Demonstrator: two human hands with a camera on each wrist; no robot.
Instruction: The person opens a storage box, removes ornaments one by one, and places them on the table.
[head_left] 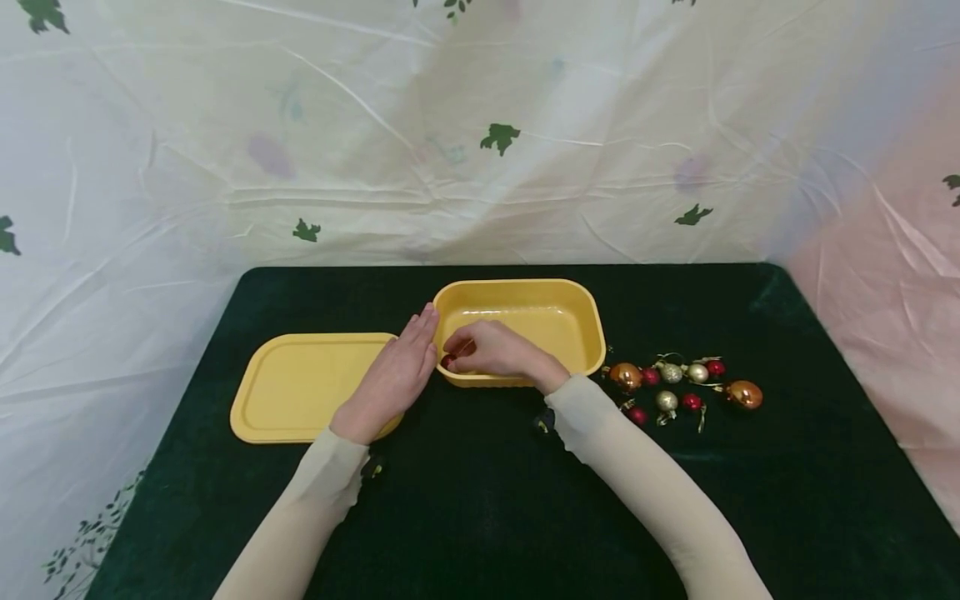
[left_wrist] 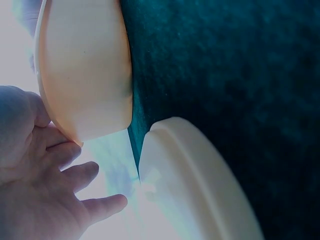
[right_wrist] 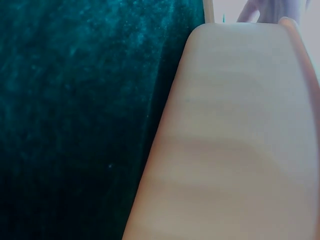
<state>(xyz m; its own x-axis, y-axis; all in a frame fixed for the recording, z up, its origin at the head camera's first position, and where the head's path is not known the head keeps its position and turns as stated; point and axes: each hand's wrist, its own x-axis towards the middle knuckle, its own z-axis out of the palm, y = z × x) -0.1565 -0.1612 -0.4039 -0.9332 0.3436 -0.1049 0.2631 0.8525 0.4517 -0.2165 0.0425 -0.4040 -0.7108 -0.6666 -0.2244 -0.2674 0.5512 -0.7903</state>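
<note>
A yellow plastic box [head_left: 525,287] stands uncovered on the dark green cloth. My left hand [head_left: 397,367] rests against its left end, fingers fairly straight; up close in the left wrist view, the fingers [left_wrist: 65,152] touch the rim. Reaching over the near wall, my right hand [head_left: 491,348] is inside at the near left corner and pinches a small red Christmas bauble [head_left: 448,362], partly hidden by the fingers. In the right wrist view the outer wall of the box [right_wrist: 235,125] fills much of the picture, and the right hand is out of sight.
Left of the box lies its yellow lid [head_left: 300,392], partly under the left hand. To the right is a group of baubles: orange [head_left: 744,395], gold [head_left: 667,401] and red [head_left: 692,402]. Small dark things [head_left: 545,422] lie near each sleeve. A pale curtain [head_left: 480,208] hangs behind the table.
</note>
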